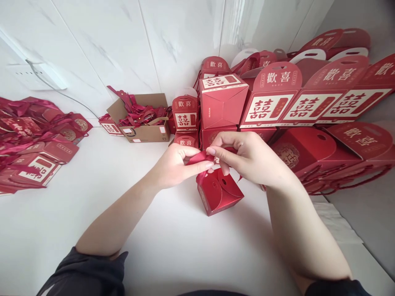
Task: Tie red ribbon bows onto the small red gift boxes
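My two bare hands meet at the centre, above a white table [138, 238]. My left hand [175, 166] pinches a red ribbon [199, 157] between thumb and fingers; my right hand [243, 156] grips the same ribbon, thumb and forefinger closed close to my left fingertips. Just below my hands sits a small red box [224, 193], resting on the table, its curved top flaps folded over; ribbon hangs at its left rear corner. Beyond and to the right, larger red boxes [271, 96] with gold and black Chinese characters stand stacked by the wall [185, 37]. Behind my left hand is an open brown carton [148, 134] heaped with red ribbons [143, 115]. At the far left lies a pile of ribboned red boxes [52, 150]. My sleeves [89, 271] are dark.
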A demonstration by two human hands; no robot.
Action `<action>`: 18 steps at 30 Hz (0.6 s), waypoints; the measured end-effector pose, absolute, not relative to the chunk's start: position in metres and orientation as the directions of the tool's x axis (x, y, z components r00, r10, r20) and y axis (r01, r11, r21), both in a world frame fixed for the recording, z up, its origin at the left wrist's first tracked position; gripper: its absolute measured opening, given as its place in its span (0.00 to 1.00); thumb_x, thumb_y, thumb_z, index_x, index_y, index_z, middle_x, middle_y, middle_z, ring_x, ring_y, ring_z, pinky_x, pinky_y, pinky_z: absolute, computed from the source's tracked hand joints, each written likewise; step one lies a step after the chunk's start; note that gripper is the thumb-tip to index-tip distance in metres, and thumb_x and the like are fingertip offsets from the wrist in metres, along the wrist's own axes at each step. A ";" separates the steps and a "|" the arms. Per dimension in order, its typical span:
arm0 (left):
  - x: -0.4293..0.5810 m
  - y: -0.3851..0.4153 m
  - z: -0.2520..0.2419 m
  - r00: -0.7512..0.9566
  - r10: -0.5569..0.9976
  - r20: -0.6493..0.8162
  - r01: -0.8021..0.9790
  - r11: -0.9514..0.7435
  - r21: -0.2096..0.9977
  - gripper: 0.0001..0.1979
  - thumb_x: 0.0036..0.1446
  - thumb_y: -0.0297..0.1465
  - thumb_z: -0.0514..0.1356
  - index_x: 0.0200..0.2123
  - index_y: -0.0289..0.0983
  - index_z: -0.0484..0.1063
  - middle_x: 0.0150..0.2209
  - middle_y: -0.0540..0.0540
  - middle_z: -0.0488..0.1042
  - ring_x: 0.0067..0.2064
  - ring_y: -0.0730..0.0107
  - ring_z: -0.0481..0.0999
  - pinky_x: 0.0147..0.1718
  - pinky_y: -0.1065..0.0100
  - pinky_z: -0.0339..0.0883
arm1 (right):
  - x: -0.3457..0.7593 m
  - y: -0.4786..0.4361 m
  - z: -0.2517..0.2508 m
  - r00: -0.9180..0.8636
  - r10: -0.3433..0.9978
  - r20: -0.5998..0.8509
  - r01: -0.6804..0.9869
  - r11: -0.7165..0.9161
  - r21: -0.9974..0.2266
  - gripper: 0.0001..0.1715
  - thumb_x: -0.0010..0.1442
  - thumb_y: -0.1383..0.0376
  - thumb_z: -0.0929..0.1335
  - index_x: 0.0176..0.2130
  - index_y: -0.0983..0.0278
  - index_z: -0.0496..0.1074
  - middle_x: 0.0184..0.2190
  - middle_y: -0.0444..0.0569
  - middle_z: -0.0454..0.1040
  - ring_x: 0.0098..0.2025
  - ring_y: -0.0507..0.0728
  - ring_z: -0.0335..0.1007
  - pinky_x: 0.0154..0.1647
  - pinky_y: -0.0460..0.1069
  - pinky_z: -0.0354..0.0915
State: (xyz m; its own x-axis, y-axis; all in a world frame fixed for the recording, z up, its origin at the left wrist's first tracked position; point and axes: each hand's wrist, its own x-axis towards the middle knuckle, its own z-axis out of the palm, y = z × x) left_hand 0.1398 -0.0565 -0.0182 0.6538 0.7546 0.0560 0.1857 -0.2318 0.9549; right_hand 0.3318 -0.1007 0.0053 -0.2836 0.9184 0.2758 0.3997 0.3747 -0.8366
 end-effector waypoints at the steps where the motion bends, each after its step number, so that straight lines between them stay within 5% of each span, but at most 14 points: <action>1: 0.139 -0.057 -0.018 0.655 0.753 0.058 0.188 -0.237 0.953 0.12 0.57 0.37 0.64 0.32 0.32 0.79 0.32 0.42 0.81 0.33 0.67 0.79 0.33 0.68 0.75 | 0.331 -0.101 0.006 -0.271 0.920 0.283 0.404 0.376 -0.834 0.16 0.65 0.56 0.64 0.32 0.64 0.71 0.21 0.43 0.71 0.21 0.49 0.64 0.21 0.44 0.58; 11: 0.135 -0.052 -0.009 0.749 0.662 -0.016 0.266 -0.279 0.923 0.09 0.52 0.36 0.67 0.31 0.35 0.82 0.31 0.45 0.82 0.34 0.68 0.80 0.37 0.70 0.74 | 0.353 -0.111 0.018 -0.103 0.929 0.355 0.587 0.345 -0.733 0.15 0.65 0.53 0.65 0.43 0.60 0.72 0.21 0.45 0.70 0.24 0.55 0.68 0.27 0.51 0.63; 18: 0.127 -0.048 -0.003 0.745 0.652 -0.140 0.385 -0.249 0.889 0.14 0.45 0.38 0.72 0.23 0.33 0.75 0.21 0.47 0.77 0.22 0.74 0.74 0.21 0.75 0.66 | 0.450 -0.117 0.021 -0.046 0.947 0.317 0.657 0.268 -0.705 0.19 0.62 0.50 0.67 0.51 0.50 0.69 0.25 0.46 0.76 0.20 0.55 0.64 0.18 0.51 0.53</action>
